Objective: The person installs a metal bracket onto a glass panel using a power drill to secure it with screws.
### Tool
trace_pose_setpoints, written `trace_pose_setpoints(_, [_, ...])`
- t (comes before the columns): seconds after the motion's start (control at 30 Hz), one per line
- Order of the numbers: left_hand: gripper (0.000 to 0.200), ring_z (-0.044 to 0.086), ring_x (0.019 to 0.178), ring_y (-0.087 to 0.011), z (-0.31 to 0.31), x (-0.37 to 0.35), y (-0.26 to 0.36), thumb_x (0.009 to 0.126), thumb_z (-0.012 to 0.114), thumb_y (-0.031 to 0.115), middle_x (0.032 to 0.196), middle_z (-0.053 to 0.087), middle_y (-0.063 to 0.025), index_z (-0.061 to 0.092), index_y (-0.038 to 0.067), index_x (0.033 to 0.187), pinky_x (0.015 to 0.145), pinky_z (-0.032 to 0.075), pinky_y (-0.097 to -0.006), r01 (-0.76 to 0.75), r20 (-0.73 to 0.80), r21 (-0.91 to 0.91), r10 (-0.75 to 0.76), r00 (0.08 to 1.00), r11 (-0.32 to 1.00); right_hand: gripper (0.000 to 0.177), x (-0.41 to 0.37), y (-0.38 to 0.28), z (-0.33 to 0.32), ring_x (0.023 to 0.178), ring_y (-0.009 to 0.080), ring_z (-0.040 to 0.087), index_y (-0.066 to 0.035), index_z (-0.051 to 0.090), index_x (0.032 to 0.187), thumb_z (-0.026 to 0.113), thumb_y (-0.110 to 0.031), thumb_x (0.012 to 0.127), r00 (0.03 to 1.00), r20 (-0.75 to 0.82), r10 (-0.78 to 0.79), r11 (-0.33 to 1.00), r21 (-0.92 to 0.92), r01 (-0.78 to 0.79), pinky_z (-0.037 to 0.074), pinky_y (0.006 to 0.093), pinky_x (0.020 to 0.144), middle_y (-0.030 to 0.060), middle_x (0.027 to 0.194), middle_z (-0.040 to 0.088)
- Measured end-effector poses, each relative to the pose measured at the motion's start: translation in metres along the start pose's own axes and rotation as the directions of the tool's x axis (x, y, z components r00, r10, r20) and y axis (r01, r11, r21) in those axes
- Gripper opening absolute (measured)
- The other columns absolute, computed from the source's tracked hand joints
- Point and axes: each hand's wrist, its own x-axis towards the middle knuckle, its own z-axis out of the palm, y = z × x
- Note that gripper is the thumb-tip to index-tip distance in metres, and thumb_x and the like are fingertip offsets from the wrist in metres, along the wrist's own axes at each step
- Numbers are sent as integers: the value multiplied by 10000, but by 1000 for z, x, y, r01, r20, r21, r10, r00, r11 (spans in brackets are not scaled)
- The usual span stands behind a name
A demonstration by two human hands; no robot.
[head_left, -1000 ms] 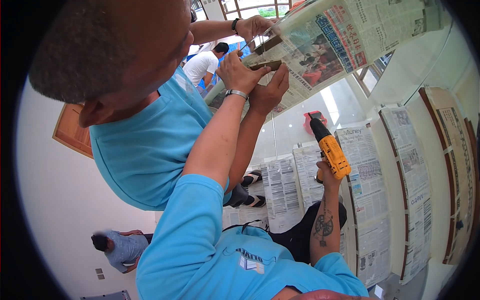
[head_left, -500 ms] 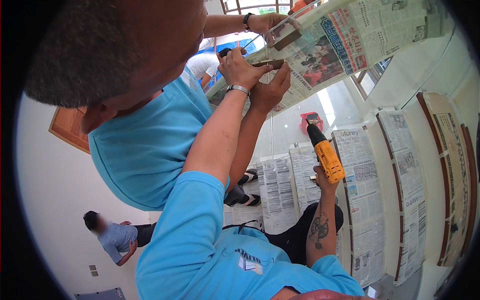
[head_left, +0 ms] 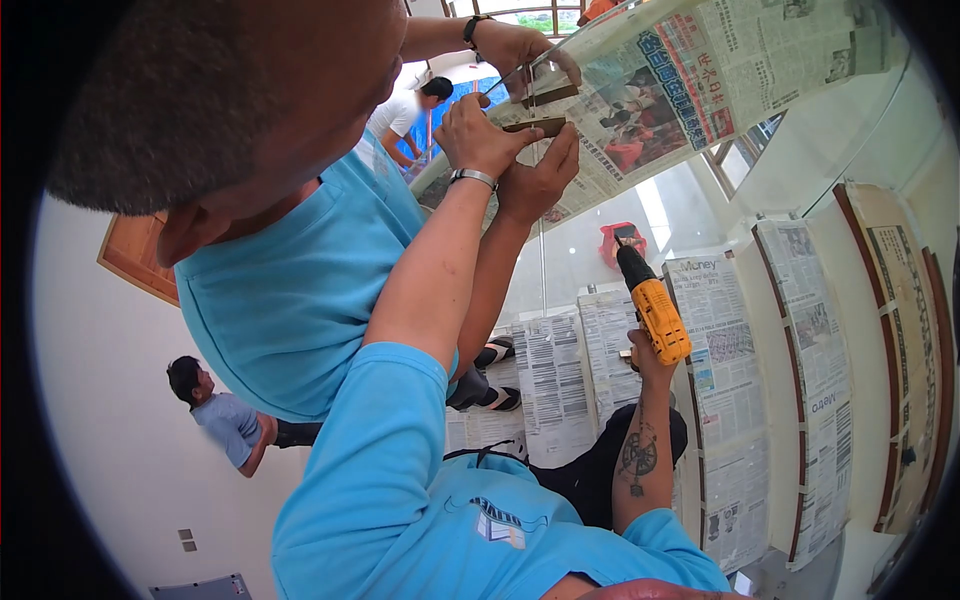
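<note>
My right hand (head_left: 645, 355) is wrapped round the grip of a yellow and black cordless drill (head_left: 660, 315). Its bit end points up and away, over the newspaper-covered steps. My left hand (head_left: 476, 138), with a silver bracelet at the wrist, is closed at a small brown wooden block (head_left: 540, 127), thumb against its edge. The block lies at a glass panel (head_left: 590, 60) that has newspaper behind it. From below, a co-worker's hand (head_left: 540, 180) also grips the block. The co-worker's other hand (head_left: 510, 50), wearing a watch, is at a second brown block (head_left: 552, 96) beyond the glass edge.
Newspaper-covered stair treads (head_left: 720, 400) with brown edges run down the right side. A red plastic bag (head_left: 622, 243) lies on the floor below. The co-worker in a blue shirt (head_left: 300, 290) stands close at my left. Other people (head_left: 230, 425) are farther off.
The co-worker's watch hand and the second block have shifted left, closer to the first block. My left hand and the drill have barely moved. A background person in white has changed posture.
</note>
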Motion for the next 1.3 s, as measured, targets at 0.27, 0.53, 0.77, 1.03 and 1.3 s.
trace_pose_setpoints(0.27, [863,590,1072,-305,-4,1,3,471,905,588,1061,646,-117,598,57,1078,931,417,-446,25,42,-1,-25,999,1000,379,3,9,2,797,195,690,-14,696,1031,810,-43,670,1000,-13,-12,1000,-4,12,539,311,733,75,911,717])
trace_pose_setpoints(0.53, [897,588,1068,-303,-2,2,1,475,905,591,1077,633,-118,574,48,1108,942,410,-450,29,45,7,-29,999,1000,346,2,-1,4,749,185,686,-11,697,999,799,-37,670,999,-24,-32,999,23,33,541,307,701,66,867,710])
trace_pose_setpoints(0.77, [912,587,1077,-292,-3,3,1,470,899,602,1091,633,-129,576,42,1114,952,406,-443,34,49,8,-34,998,999,339,4,-2,3,737,174,682,-13,696,995,793,-32,670,999,-29,-33,999,-4,33,542,303,690,60,853,707])
trace_pose_setpoints(1.03, [901,599,1063,-296,-4,2,2,472,897,603,1075,644,-131,596,34,1102,938,419,-445,21,36,16,-22,999,1000,343,3,-24,3,756,170,672,-25,690,1022,803,-54,699,999,5,43,998,41,-43,541,299,713,48,870,700])
trace_pose_setpoints(1.3, [905,549,1142,-312,-9,1,3,484,894,575,1132,621,-130,579,27,1131,987,376,-458,61,106,-14,-59,993,998,283,15,-66,11,766,132,631,-57,676,950,792,-33,692,997,21,-75,996,44,74,510,289,697,9,849,667])
